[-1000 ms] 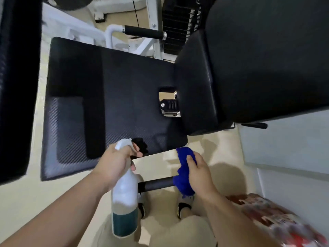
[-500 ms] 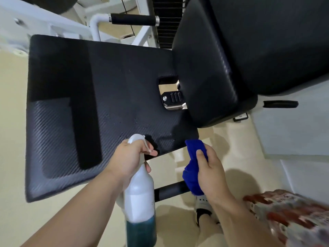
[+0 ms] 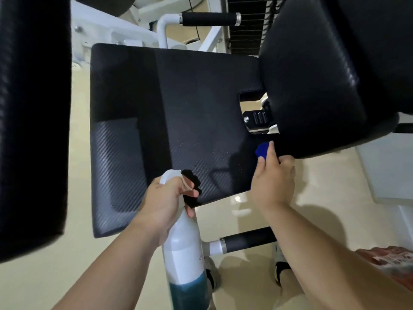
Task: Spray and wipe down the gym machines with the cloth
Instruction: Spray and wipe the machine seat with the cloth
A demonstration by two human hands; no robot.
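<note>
A black textured seat pad (image 3: 169, 121) of a gym machine fills the middle of the view, with fine droplets near its front right. My left hand (image 3: 163, 202) grips the neck of a white spray bottle (image 3: 183, 242) with blue-green liquid, a finger on the trigger, at the pad's near edge. My right hand (image 3: 273, 177) presses a blue cloth (image 3: 262, 149) onto the pad's right corner, just under the black back pad (image 3: 317, 70). Most of the cloth is hidden beneath the hand.
A tall black pad (image 3: 31, 121) stands close on the left. Black foam handles sit at the top (image 3: 210, 19) and near my feet (image 3: 248, 239). A weight stack (image 3: 248, 25) is behind. White platform (image 3: 388, 171) at right; beige floor (image 3: 223, 211) below.
My right hand has moved up and forward from below the seat edge and now presses the cloth on the pad's right corner. The left hand with the bottle stays at the near edge.
</note>
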